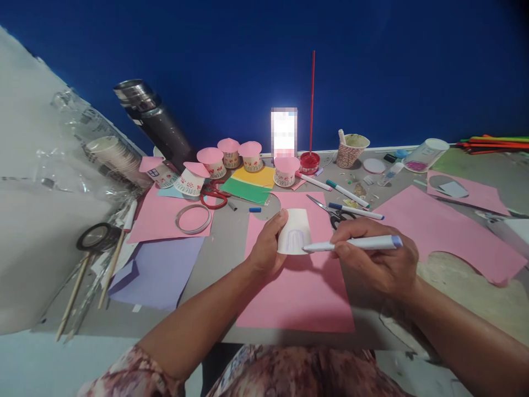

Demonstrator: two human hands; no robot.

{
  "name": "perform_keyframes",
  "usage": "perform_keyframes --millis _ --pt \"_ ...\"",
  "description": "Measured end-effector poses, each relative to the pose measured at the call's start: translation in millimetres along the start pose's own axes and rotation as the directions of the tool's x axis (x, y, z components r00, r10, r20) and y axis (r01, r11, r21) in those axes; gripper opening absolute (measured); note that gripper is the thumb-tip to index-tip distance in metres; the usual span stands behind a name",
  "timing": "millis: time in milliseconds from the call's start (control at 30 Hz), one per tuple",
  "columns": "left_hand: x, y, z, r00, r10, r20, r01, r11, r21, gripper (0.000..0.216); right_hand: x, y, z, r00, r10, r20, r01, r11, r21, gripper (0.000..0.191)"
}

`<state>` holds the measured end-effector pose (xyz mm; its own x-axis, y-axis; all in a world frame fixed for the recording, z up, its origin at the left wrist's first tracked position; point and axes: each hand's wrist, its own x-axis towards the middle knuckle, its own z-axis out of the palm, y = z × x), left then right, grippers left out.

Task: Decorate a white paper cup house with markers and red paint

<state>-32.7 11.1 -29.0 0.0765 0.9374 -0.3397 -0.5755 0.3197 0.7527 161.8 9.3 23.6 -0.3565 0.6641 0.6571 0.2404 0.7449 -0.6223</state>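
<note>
A small white paper cup [298, 220] is held upside down by my left hand [268, 242], above a pink sheet of paper [289, 298]. Faint purple lines form an arched, door-like shape on its side. My right hand [378, 253] grips a white marker [363, 243] with a purple end, its tip at the cup's lower right rim. Scissors with black handles [326, 207] lie just beyond my right hand, near a blue-ended marker [356, 210]. A blue marker cap [255, 209] rests past my left hand.
Several decorated cups with pink cone tops [250, 157] stand at the back, near a leaning dark flask [155, 121] and a lit phone [284, 132]. Red-handled scissors [214, 196], a tape roll [193, 219] and purple paper [159, 273] lie left. Cut pink paper [446, 226] lies right.
</note>
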Motion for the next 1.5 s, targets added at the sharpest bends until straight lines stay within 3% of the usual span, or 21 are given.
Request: perform_keyframes --millis 200,367,567,700,867,1033,1233,1500 --pt "1.9 -0.6 -1.5 1.0 0.011 0.004 -0.011 1.0 -0.016 0.048 0.6 -0.2 -0.1 0.998 0.022 -0.057 -0.022 1.0 -0.008 0.01" --pt "1.0 -0.8 -1.1 1.0 0.024 0.009 -0.024 0.999 0.021 0.049 3.4 -2.9 -2.6 0.997 0.048 0.065 -0.049 0.999 0.007 0.018" --pt "-2.4 0.5 1.9 0.996 0.069 0.056 -0.072 0.995 0.07 0.054 0.7 -0.5 -0.5 0.998 0.036 -0.054 -0.037 0.999 -0.027 0.011" --pt "-2.5 1.7 2.4 0.997 0.062 0.035 -0.065 0.994 0.089 0.053 0.3 -1.4 -1.7 0.996 0.042 0.076 -0.042 0.999 -0.002 0.017" --pt "-5.7 4.3 4.6 0.991 0.11 0.078 -0.12 0.983 0.142 0.058 -1.1 -1.3 -0.2 0.999 0.009 -0.036 -0.01 1.0 -0.026 0.01" --pt "-5.6 4.2 4.6 0.992 0.114 0.054 -0.121 0.979 0.163 0.057 -0.4 -2.2 -1.1 0.997 0.019 0.075 -0.017 0.999 -0.027 0.015" --pt "-5.9 5.4 5.1 0.99 0.125 0.059 -0.135 0.972 0.194 0.056 -2.2 2.4 3.4 0.998 -0.031 -0.061 0.028 0.998 -0.05 0.01" --pt "-6.2 2.7 -1.5 0.982 0.162 0.099 -0.184 0.941 0.284 0.056 -2.3 1.9 3.4 0.997 -0.069 -0.033 0.066 0.993 -0.099 0.012"
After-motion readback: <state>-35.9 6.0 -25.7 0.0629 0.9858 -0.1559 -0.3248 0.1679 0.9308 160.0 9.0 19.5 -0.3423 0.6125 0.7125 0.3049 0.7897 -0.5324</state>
